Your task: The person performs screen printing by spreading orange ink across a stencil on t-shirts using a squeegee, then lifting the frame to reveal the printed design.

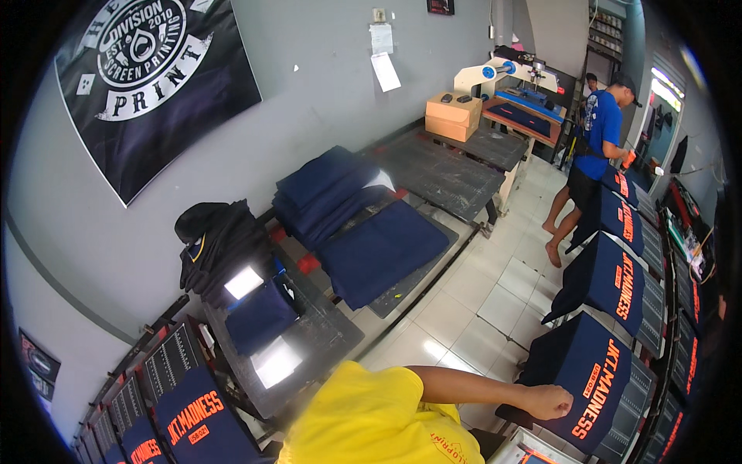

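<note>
My left arm, in a yellow sleeve, reaches across to the right, and my left hand (pixel 549 402) is closed in a loose fist. Whatever its fingers may hold is hidden. Behind the hand lies a navy fabric piece (pixel 568 352) with orange lettering, spread over a sloping board. Just below the hand, at the lower edge, part of a light-rimmed frame (pixel 514 448) shows. My right hand is out of view.
More navy printed pieces (pixel 591 274) line the right-hand row, where a person in blue (pixel 603 131) stands holding something orange. Folded navy cloth (pixel 382 251) and dark garments (pixel 220 247) lie on tables at left. A cardboard box (pixel 452 116) sits near a press (pixel 522 93).
</note>
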Demonstrator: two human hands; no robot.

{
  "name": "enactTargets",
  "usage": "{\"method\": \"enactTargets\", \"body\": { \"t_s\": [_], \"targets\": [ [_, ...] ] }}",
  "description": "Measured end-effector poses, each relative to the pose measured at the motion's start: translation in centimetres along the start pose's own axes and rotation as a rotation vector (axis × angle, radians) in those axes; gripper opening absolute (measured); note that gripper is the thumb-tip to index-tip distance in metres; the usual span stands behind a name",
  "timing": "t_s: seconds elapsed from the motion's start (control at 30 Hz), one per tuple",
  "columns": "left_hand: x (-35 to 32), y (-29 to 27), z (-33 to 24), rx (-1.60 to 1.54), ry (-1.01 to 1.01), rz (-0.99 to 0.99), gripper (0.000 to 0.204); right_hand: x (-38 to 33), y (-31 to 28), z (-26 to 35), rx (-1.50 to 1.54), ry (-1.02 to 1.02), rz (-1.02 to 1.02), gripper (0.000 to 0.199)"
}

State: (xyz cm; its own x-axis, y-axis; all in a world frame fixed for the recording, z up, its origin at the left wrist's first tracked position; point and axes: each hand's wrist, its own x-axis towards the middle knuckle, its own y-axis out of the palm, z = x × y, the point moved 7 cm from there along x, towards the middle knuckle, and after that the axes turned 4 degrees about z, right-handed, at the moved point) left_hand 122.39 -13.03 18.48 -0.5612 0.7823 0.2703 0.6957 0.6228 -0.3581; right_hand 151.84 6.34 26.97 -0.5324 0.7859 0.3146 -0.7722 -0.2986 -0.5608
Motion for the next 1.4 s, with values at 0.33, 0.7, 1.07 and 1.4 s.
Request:
{"method": "enactTargets", "body": {
  "t_s": [0.33, 0.7, 1.07, 1.4],
  "targets": [
    [1.3, 2.6, 1.7, 0.0, -0.006, 0.092, 0.013, -1.3, -1.9, -1.2, 0.031, 0.008, -0.096, 0.047],
    [3.4, 6.3, 6.3, -0.04, -0.014, 0.201, 0.022, -12.0, -9.4, -7.0, -0.008, 0.188, -0.436, 0.043],
    [4.2, 11.1, 12.2, -0.286, -0.175, 0.418, 0.03, -29.2, -10.3, -16.3, -0.212, 0.663, -0.591, 0.024],
    [3.7, 14.1, 14.2, 0.201, -0.046, 0.567, 0.037, -33.2, -4.8, -15.7, -0.238, 0.818, -0.523, 0.034]
  ]
}}
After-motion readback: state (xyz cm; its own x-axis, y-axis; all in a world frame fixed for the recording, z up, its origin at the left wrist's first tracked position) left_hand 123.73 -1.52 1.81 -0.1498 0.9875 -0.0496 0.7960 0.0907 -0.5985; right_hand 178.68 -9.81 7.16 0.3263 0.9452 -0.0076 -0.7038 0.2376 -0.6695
